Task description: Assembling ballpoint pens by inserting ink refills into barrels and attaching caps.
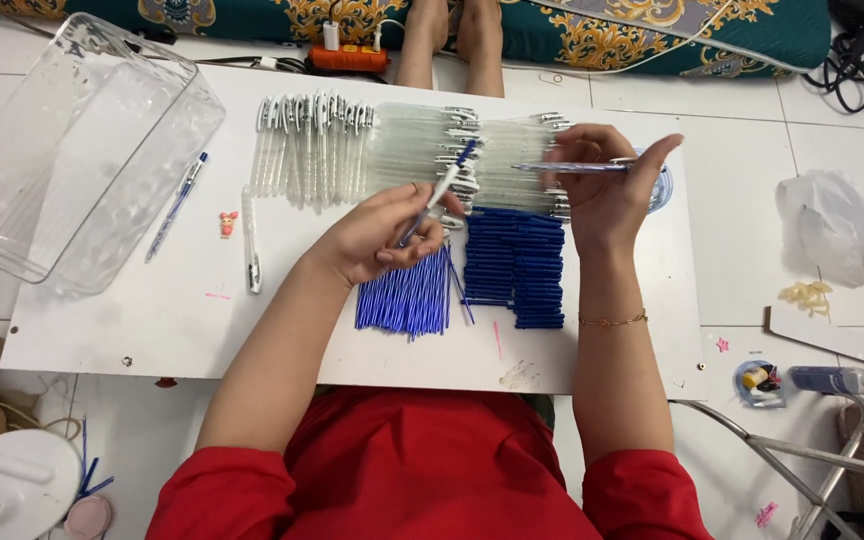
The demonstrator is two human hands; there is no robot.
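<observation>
My left hand (380, 235) grips a clear pen with a blue tip (442, 190), slanted up to the right, above a pile of thin blue refills (407, 297). My right hand (607, 190) holds a clear pen barrel (567, 168) level, over rows of clear pen barrels (422, 145). A stack of dark blue pen parts (517, 265) lies below my right hand. All of it rests on a white board (152, 320).
A clear plastic box (62, 150) lies tipped at the board's left end. A finished pen (176, 207), a small pink charm (227, 223) and a white pen (251, 245) lie beside it. A crumpled plastic bag (837, 225) sits on the floor to the right. Another person's feet (452, 40) rest beyond the board.
</observation>
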